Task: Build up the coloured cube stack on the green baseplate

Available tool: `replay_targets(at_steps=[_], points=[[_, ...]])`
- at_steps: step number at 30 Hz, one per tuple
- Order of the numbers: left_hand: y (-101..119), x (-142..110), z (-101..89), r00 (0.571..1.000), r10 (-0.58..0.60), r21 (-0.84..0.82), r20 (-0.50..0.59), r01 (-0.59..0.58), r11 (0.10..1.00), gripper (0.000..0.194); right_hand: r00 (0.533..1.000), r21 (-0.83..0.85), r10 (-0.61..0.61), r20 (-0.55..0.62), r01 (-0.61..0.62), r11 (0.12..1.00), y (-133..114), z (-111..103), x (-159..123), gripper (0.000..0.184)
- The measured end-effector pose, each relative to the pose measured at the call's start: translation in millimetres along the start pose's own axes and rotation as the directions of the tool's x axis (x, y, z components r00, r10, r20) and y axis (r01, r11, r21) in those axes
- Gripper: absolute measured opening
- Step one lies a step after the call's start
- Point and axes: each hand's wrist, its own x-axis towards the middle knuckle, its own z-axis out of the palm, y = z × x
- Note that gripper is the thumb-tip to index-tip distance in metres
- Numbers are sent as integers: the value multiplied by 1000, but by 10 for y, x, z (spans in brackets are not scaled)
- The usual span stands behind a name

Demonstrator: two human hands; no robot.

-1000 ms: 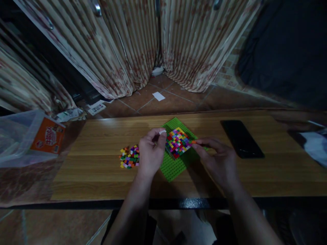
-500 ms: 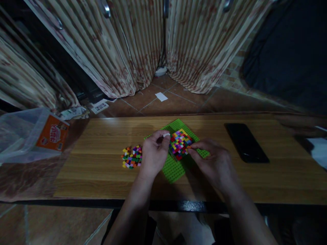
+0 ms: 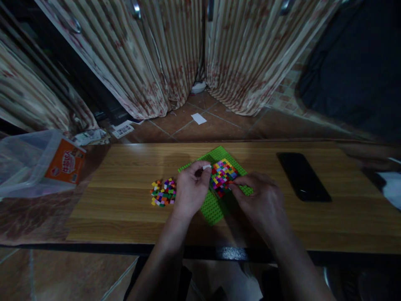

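A green studded baseplate [image 3: 214, 209] lies turned at an angle on the table, with a block of many-coloured small bricks [image 3: 224, 171] on it. My left hand [image 3: 193, 186] is over the plate's left side, thumb and forefinger pinching a small white brick [image 3: 206, 167]. At the right edge of the coloured bricks, my right hand [image 3: 258, 194] has its thumb and forefinger closed on a small orange brick [image 3: 231, 182], mostly covered by the fingertips. A pile of loose bricks [image 3: 163, 192] lies left of my left hand, partly hidden by it.
A black phone [image 3: 303, 177] lies on the wooden table [image 3: 125, 184] at the right. Left of the table stands a clear plastic box [image 3: 28, 161] with an orange label. Beyond the far edge are curtains [image 3: 175, 62] and a white paper [image 3: 199, 118] on the tiled floor.
My right hand has moved in from beside the plate to the coloured bricks' right edge, bringing the orange brick. My left hand keeps its white brick. The whole view has shifted slightly.
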Motion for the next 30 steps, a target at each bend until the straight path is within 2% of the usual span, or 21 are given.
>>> replay_targets(at_steps=[11, 20, 30], points=[[-16, -2, -2, 1000, 22, 67, 17, -23, 998, 11, 998, -48, 44, -40, -46, 998, -78, 44, 30, 18], [-41, -4, -20, 999, 36, 92, 17, -37, 995, 13, 998, 64, 15, -66, -11, 998, -50, 81, 11, 20], [-52, -11, -24, 999, 30, 112, 11, -31, 993, 15, 994, 91, 12, -111, -2, 996, -31, 174, -1, 16]])
